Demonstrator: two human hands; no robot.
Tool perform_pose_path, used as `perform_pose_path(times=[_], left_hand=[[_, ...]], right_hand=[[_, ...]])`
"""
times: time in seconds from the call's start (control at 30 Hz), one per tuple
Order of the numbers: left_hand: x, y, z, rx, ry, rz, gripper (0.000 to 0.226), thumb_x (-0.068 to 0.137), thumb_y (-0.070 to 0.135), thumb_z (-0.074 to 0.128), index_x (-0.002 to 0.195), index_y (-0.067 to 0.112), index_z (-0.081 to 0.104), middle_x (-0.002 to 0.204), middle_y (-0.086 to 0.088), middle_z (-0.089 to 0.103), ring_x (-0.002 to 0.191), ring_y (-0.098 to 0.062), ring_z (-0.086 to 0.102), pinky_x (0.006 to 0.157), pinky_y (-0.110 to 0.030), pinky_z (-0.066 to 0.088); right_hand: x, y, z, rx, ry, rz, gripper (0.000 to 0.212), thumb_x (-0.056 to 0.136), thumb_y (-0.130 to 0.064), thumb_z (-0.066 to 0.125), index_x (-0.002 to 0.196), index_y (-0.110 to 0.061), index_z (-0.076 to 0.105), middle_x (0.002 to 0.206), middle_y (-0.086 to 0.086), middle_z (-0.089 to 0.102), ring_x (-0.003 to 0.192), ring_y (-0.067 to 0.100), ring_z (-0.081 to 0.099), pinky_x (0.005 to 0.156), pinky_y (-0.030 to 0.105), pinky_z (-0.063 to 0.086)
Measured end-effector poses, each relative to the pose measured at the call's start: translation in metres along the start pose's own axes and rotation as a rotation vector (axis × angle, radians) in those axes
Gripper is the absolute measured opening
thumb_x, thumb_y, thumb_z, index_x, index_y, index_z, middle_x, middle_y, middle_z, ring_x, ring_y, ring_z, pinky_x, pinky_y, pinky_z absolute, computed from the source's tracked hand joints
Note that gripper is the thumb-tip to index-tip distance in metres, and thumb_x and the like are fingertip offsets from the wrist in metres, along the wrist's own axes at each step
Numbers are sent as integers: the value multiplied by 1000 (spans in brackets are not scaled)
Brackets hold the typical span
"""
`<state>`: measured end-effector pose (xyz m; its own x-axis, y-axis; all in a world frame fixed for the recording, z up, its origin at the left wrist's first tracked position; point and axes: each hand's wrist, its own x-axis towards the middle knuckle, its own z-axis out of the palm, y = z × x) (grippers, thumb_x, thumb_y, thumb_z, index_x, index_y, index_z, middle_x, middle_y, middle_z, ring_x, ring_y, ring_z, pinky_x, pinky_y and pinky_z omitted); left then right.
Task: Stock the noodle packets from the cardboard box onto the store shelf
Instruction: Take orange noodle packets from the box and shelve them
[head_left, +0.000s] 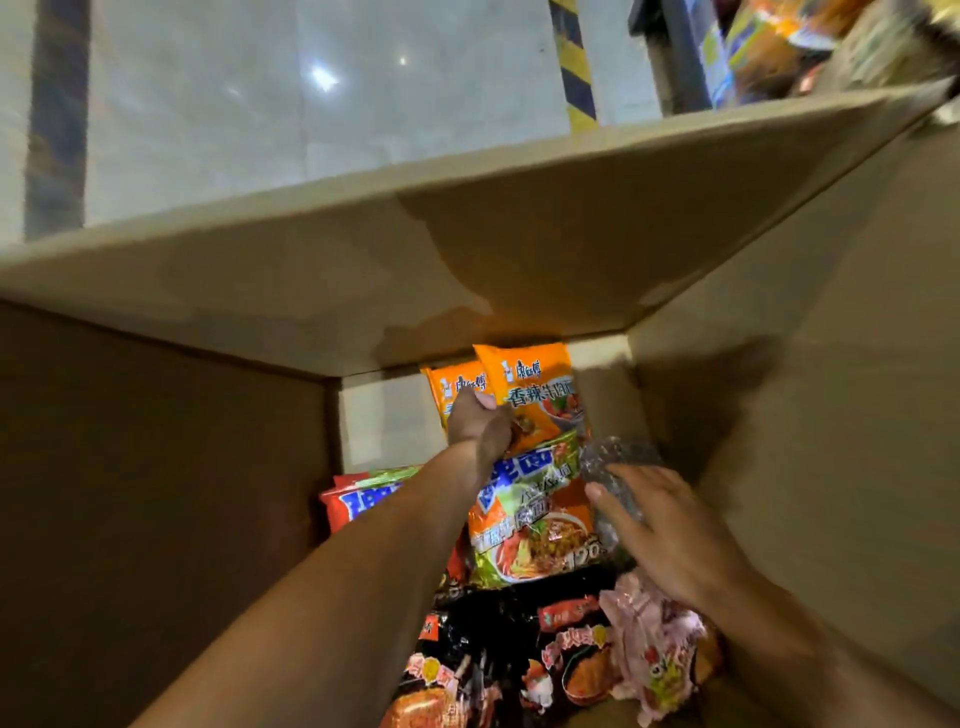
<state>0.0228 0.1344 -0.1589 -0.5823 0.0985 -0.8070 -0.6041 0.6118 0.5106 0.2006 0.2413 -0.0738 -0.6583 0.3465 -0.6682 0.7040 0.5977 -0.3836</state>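
I look down into a deep cardboard box (156, 467) holding several noodle packets. My left hand (475, 423) reaches to the far end and is closed on the edge of an orange noodle packet (535, 395), with a second orange packet (454, 389) behind it. My right hand (670, 535) lies spread over a shiny silver packet (615, 467) by the right wall. An orange and green packet (530, 530) lies between my arms. Black packets (493, 634) and a pink packet (654, 649) fill the near end.
The far flap (467, 234) of the box stands open above the packets. Beyond it is a pale tiled floor (260, 104) with a yellow and black striped post (574, 67). Stocked shelf goods (769, 47) show blurred at the top right.
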Motion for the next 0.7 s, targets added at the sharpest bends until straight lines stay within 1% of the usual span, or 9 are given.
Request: perform_pose_path(times=[0.1,0.27,0.3,0.37,0.43,0.47,0.57,0.63,0.7], left_hand=[[-11,3,-13,70,80,97,10,98,12,54,97,12,44,90,-7,52,85,-25,52,74,-27,39],[-68,-12,-73,6,139,197,24,94,7,61,101,13,39,79,-4,53,60,-19,50,54,-25,42],[-80,-18,-85,-31,172,190,30,91,6,65,103,14,39,82,-2,57,62,-19,56,57,-25,46],[-92,-27,-106,-35,249,135,39,87,8,71,108,19,41,91,0,63,77,-21,65,74,-34,52],[-92,-34,-118,-14,275,36,32,88,14,71,109,21,48,94,2,65,88,-22,64,84,-34,47],[-87,-40,-122,-26,263,-14,23,90,16,69,106,20,54,95,1,67,90,-22,64,84,-33,46],[-69,-48,-127,-108,221,-96,20,83,24,71,101,21,63,96,-3,71,87,-21,67,80,-32,49],[-50,-58,-129,-109,236,-100,33,65,35,71,97,26,66,100,-5,72,90,-27,69,87,-45,56],[-31,-66,-125,-168,239,-117,28,68,30,73,95,26,63,105,-12,71,97,-35,68,91,-54,54]], right_hand=[[11,-1,-4,41,30,37,52,101,-51,43,138,-15,55,140,7,57,134,24,45,103,31,38],[43,-5,4,191,55,166,44,99,-48,53,132,-19,58,115,15,69,113,34,63,94,39,52],[50,-7,9,195,60,170,42,98,-46,56,133,-23,55,110,15,71,108,35,66,92,40,53],[63,-18,17,190,60,182,51,95,-42,63,142,-27,47,125,14,67,117,36,63,98,39,51],[77,-34,23,230,47,188,68,92,-45,65,151,-27,36,148,12,50,134,36,50,108,40,43],[86,-40,26,251,54,186,73,89,-51,64,151,-28,34,151,12,44,138,37,44,111,43,40],[121,-47,39,215,91,144,72,87,-44,68,148,-18,39,144,15,48,137,37,42,109,38,35],[143,-48,47,258,100,169,78,80,-54,70,142,-16,43,137,13,57,126,36,55,102,40,46],[159,-50,59,253,145,172,90,70,-66,69,138,-13,43,134,15,58,121,37,58,99,45,49]])
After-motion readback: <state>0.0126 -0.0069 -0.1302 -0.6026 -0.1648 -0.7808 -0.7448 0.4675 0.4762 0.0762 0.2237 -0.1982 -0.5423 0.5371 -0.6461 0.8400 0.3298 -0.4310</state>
